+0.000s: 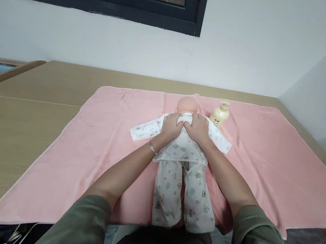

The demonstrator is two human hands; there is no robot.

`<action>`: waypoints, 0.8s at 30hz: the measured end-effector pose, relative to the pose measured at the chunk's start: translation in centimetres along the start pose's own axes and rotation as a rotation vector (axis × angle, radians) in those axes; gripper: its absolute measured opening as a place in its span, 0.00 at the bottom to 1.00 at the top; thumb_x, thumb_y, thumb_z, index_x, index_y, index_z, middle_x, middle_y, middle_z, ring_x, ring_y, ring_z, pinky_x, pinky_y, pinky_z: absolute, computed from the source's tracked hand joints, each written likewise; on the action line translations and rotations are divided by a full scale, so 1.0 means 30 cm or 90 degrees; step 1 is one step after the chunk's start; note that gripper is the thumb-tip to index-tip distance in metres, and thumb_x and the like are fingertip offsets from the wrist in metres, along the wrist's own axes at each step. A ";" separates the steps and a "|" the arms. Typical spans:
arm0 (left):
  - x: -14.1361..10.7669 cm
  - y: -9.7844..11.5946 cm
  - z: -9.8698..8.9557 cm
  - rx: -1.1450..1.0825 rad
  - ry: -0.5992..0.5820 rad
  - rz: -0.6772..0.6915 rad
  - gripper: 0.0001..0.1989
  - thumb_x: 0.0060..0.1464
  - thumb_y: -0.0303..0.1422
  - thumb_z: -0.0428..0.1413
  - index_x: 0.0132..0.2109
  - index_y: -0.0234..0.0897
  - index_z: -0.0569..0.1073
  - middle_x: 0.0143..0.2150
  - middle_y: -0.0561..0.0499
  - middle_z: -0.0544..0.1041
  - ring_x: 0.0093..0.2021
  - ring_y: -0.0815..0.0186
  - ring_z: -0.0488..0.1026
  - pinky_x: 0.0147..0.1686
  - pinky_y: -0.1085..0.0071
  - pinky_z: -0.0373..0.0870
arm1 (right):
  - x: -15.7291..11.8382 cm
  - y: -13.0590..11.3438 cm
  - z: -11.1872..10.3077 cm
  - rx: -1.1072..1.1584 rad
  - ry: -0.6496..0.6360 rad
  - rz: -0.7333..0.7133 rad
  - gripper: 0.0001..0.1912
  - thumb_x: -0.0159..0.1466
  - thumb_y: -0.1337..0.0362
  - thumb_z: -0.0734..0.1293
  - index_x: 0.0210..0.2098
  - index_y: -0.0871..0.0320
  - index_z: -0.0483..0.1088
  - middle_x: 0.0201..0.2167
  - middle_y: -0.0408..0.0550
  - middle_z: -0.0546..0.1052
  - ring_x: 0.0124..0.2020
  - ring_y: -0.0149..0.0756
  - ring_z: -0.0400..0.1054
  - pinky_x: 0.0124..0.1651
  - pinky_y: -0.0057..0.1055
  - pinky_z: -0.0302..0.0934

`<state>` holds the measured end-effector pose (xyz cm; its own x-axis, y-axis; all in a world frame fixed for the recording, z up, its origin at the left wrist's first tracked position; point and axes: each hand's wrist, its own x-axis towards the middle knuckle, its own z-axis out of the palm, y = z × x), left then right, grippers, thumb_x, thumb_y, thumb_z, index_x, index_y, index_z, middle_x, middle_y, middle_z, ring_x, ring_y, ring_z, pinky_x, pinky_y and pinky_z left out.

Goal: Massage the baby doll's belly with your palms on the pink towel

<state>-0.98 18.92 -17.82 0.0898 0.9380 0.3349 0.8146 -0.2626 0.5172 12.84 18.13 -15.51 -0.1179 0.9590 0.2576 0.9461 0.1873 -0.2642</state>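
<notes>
A baby doll [182,146] in a white patterned shirt and trousers lies on a pink blanket [104,130], its legs towards me. No face shows on its smooth round head [187,105]. My left hand [172,125] rests on the left side of its upper body, and my right hand [197,129] on the right side. Both thumbs point inward and almost meet at the middle. The palms lie over the cloth with the fingers reaching towards the shoulders; the fingertips are partly hidden. The sleeves spread out to both sides.
A cream pump bottle [219,114] stands on the blanket, just beyond the right sleeve. Under the blanket is a wooden table [24,127]. A white wall [239,48] with a dark-framed window [191,15] rises behind it. The blanket hangs over the near edge.
</notes>
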 end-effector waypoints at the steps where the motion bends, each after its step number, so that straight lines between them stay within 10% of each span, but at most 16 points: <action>1: -0.002 0.003 -0.002 0.004 -0.003 0.000 0.19 0.56 0.31 0.47 0.53 0.32 0.73 0.52 0.40 0.77 0.56 0.51 0.71 0.59 0.55 0.64 | 0.000 0.000 0.003 -0.001 0.002 0.001 0.17 0.65 0.57 0.60 0.46 0.63 0.67 0.47 0.61 0.74 0.52 0.53 0.66 0.57 0.46 0.57; 17: -0.026 0.024 -0.003 0.054 0.064 0.016 0.16 0.57 0.31 0.48 0.50 0.33 0.72 0.49 0.40 0.75 0.52 0.51 0.69 0.54 0.57 0.65 | -0.081 -0.072 -0.041 -0.106 -0.002 -0.049 0.18 0.70 0.63 0.53 0.50 0.69 0.65 0.49 0.66 0.73 0.54 0.55 0.64 0.58 0.47 0.56; 24: -0.057 0.044 -0.023 0.156 0.092 0.068 0.13 0.61 0.33 0.46 0.43 0.33 0.74 0.43 0.37 0.76 0.47 0.48 0.70 0.46 0.55 0.65 | -0.025 -0.004 -0.091 0.072 -0.119 -0.012 0.20 0.66 0.63 0.55 0.54 0.64 0.65 0.53 0.61 0.73 0.54 0.49 0.67 0.56 0.40 0.60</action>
<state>-0.44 16.82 -17.17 0.1144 0.8611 0.4954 0.9204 -0.2796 0.2733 13.65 16.82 -13.13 -0.1993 0.9758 0.0901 0.9048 0.2186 -0.3655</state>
